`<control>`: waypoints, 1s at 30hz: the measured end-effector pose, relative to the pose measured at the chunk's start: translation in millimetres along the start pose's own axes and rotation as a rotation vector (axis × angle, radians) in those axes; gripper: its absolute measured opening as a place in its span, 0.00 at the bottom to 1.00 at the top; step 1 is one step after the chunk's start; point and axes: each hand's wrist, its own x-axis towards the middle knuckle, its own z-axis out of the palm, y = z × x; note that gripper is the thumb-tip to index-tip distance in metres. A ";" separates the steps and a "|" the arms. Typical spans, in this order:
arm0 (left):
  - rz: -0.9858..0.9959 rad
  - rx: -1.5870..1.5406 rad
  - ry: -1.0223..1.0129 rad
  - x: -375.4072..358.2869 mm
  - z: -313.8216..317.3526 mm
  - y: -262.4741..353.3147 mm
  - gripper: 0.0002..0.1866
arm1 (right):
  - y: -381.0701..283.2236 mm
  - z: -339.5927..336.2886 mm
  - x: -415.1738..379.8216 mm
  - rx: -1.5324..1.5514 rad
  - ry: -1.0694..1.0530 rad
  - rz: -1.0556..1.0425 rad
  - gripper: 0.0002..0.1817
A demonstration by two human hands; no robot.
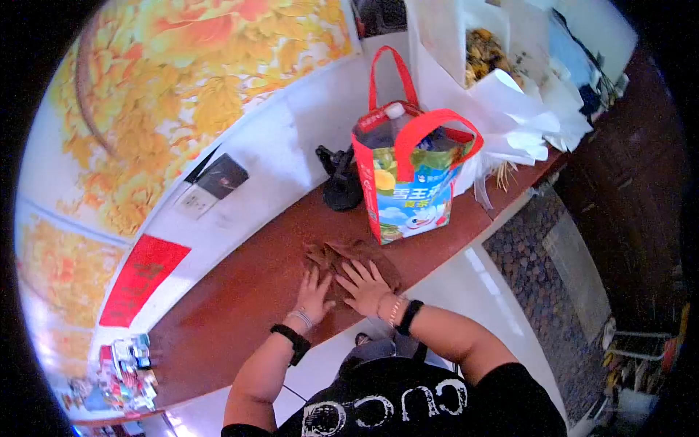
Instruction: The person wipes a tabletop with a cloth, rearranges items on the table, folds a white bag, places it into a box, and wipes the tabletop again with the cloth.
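A brown cloth (353, 255) lies bunched on the reddish-brown counter (233, 306), close in colour to it. Both of my hands rest on this cloth. My left hand (314, 297) lies flat at its left side with the fingers stretched forward. To the right, my right hand (364, 288) presses down on it with spread fingers. Just beyond the cloth stands a shopping bag (415, 189) with red handles and a colourful printed front; a white bottle cap shows inside it. A black stand-like object (340, 182) is beside the bag, near the wall.
A wrapped bouquet (502, 102) in white paper sits at the far right end of the counter. Small boxes and packets (129, 371) are piled at the left end. A red paper (145, 280) and a dark switch plate (222, 176) are on the wall. Right of the counter is a pebbled mat (531, 269).
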 end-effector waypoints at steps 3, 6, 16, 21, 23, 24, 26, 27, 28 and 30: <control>0.025 0.008 -0.008 -23.7 11.3 27.2 0.40 | 2.9 -3.8 -29.4 -0.019 -0.075 -0.014 0.32; 0.007 -0.003 0.005 -22.1 17.1 46.2 0.39 | 12.0 -9.1 -43.9 -0.001 -0.044 -0.066 0.33; 0.075 0.004 -0.015 33.1 2.8 87.3 0.37 | 45.0 -27.8 -50.2 0.062 0.191 -0.015 0.35; 0.081 -0.069 0.014 52.8 -4.9 80.5 0.34 | 46.2 -16.4 -31.1 -0.037 0.085 0.012 0.40; 0.126 -0.077 -0.036 52.4 -18.7 71.5 0.34 | 42.5 -17.3 -20.7 -0.023 0.063 0.042 0.41; 0.130 -0.071 -0.021 52.1 -20.7 65.7 0.34 | 42.9 -12.0 -15.7 -0.009 0.078 0.030 0.42; 0.138 -0.102 0.040 52.5 -6.9 47.4 0.34 | 35.4 -4.0 -5.0 -0.020 0.041 0.058 0.42; 0.140 -0.133 0.100 51.0 -6.2 40.0 0.34 | 29.9 -4.2 1.2 -0.029 0.004 0.083 0.43; 0.129 -0.126 0.103 47.7 -5.9 31.9 0.34 | 23.6 -4.9 7.5 -0.007 0.000 0.069 0.44; 0.086 -0.126 0.109 34.4 -15.6 13.8 0.34 | 10.6 -2.3 26.8 -0.020 -0.037 0.015 0.44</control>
